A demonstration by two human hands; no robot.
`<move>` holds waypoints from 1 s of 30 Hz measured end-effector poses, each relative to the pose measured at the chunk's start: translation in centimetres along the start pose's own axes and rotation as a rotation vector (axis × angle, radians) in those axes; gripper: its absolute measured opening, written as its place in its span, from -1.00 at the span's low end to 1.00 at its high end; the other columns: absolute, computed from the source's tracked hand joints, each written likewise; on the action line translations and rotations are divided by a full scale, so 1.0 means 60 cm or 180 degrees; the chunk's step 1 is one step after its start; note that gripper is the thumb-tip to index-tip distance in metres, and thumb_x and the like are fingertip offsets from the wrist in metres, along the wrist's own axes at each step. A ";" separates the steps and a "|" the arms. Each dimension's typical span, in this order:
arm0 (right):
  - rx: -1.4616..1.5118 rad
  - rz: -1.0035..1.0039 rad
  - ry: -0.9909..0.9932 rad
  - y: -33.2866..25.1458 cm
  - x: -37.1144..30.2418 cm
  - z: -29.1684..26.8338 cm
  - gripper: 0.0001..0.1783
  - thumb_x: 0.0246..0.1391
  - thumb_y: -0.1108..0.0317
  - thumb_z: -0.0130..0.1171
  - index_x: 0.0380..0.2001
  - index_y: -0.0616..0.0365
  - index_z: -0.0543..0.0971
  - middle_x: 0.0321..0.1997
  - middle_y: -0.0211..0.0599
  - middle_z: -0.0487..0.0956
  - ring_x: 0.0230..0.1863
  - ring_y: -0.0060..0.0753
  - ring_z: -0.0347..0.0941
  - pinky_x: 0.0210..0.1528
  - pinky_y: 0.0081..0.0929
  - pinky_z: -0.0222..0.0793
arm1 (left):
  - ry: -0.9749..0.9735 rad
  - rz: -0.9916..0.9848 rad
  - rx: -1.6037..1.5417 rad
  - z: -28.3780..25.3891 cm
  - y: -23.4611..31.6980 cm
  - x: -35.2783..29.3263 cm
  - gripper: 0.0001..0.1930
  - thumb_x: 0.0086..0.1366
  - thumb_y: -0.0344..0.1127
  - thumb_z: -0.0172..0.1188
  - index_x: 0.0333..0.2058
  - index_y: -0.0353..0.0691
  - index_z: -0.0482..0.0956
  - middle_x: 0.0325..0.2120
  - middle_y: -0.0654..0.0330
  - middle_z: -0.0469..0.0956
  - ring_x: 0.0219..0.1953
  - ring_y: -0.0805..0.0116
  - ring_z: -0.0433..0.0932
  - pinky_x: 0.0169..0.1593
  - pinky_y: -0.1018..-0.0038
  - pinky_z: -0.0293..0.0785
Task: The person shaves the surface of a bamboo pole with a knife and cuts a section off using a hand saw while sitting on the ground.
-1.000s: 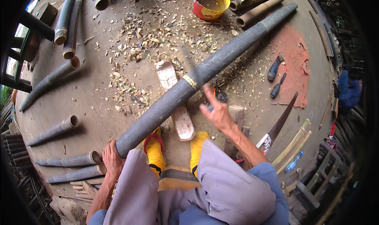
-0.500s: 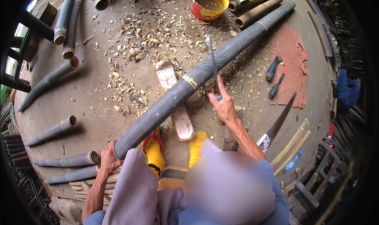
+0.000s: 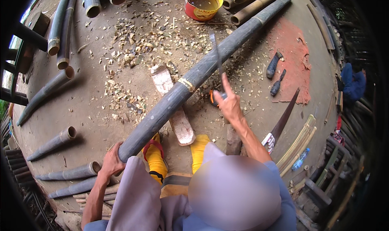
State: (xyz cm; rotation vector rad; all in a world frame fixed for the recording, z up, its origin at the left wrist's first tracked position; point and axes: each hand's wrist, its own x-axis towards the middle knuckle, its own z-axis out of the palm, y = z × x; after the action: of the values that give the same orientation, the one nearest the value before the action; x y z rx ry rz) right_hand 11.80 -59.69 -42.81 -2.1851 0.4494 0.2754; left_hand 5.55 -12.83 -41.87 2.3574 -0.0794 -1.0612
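Observation:
A long dark bamboo pole (image 3: 156, 114) slants from my lap up to the far right, with a pale ring at one joint. My left hand (image 3: 111, 160) is wrapped round its near end. In my right hand (image 3: 231, 106) is a long thin knife (image 3: 216, 50), index finger stretched along it, its blade lying across the pole beyond the ring. The handle is mostly hidden by the hand. Under the pole rests a pale wooden block (image 3: 182, 127), between my yellow-covered feet. A small orange-and-black object (image 3: 213, 97) is beside my right hand, partly hidden.
Bamboo chips (image 3: 135, 44) litter the ground ahead. A red-and-yellow bucket (image 3: 201, 13) of brownish liquid stands beyond. Two dark-handled tools (image 3: 275, 75) lie by a red mat (image 3: 292, 56), near a handsaw (image 3: 283, 119). Cut bamboo tubes (image 3: 48, 89) lie left; a person (image 3: 351, 83) sits far right.
The whole view has shifted slightly. Relative to the pole, my right hand and the knife are a little farther toward its far end. My left hand keeps its grip.

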 end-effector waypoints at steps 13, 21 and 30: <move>0.0044 -0.0566 0.0067 -0.026 -0.058 -0.009 -0.13 0.09 0.29 0.28 0.41 -0.15 0.09 -0.23 -0.12 0.65 -0.39 -0.33 0.61 -0.33 -0.34 0.51 | 0.0449 -0.0155 0.0806 -0.054 -0.015 -0.149 -0.07 -0.33 -0.18 0.43 0.13 -0.30 0.31 -0.04 -0.11 0.48 0.03 -0.04 0.47 0.09 0.19 0.38; -0.0374 -0.1349 -0.0380 -0.012 -0.064 0.012 -0.11 0.04 0.38 0.24 0.40 0.05 0.06 -0.23 0.26 0.53 -0.30 0.20 0.56 -0.26 -0.08 0.50 | 0.1208 -0.0389 0.1343 -0.019 -0.059 -0.197 -0.09 -0.31 -0.25 0.44 0.14 -0.26 0.32 -0.03 -0.06 0.48 0.05 -0.01 0.45 0.09 0.18 0.37; -0.1517 -0.1862 -0.0571 0.025 -0.052 0.013 -0.24 0.20 0.22 0.13 0.41 -0.06 0.08 -0.26 0.23 0.51 -0.58 -0.05 0.49 -0.57 -0.16 0.46 | 0.1301 -0.0131 0.0938 0.068 0.124 0.047 -0.14 -0.27 -0.32 0.45 0.12 -0.22 0.34 -0.07 -0.01 0.51 0.03 -0.03 0.47 0.06 0.18 0.39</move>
State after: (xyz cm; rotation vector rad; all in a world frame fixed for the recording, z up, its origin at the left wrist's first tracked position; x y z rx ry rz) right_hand 8.27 -59.23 -43.27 -2.6051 -0.4004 0.2667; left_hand 5.80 -21.74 -42.23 2.8069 -0.0373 -0.5969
